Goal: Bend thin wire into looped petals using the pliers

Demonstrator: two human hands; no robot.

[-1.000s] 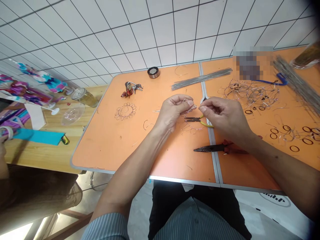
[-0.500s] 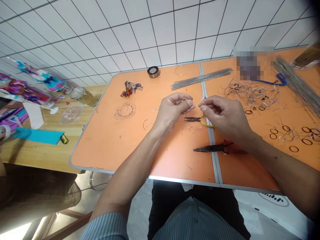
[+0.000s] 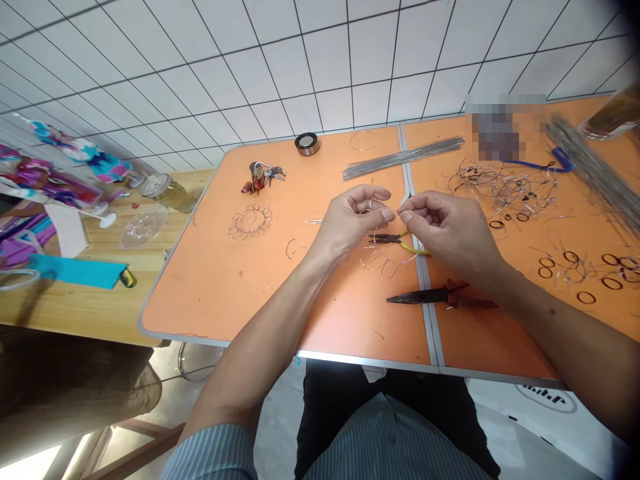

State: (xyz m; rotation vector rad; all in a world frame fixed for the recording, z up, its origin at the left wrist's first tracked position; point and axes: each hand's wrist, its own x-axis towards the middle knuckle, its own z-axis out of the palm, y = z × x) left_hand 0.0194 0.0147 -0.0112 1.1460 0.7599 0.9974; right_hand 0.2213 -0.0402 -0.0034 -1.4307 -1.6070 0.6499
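Note:
My left hand (image 3: 355, 217) is closed above the orange table, pinching a thin wire (image 3: 373, 204) that curves between thumb and forefinger. Close beside it, my right hand (image 3: 447, 230) has thumb and forefinger pressed together at the wire's other side; the fine end there is hard to make out. Below the hands is a looped piece of thin wire (image 3: 385, 262), and I cannot tell whether it hangs or lies on the table. Yellow-handled pliers (image 3: 387, 238) lie partly behind my fingers. Long-nose pliers with dark red handles (image 3: 423, 296) lie nearer me, partly under my right wrist.
A flower-shaped wire ring (image 3: 250, 222), keys (image 3: 265, 177) and a tape roll (image 3: 307, 143) lie left. Straight wire bundles (image 3: 400, 159), tangled wire (image 3: 505, 187) and several dark rings (image 3: 586, 298) are behind and right. A wooden table (image 3: 90, 307) adjoins on the left.
My left thumb and fingers have shifted slightly right, towards my right hand, and spread a little around the wire. The looped wire below shows more clearly. My right hand has barely moved.

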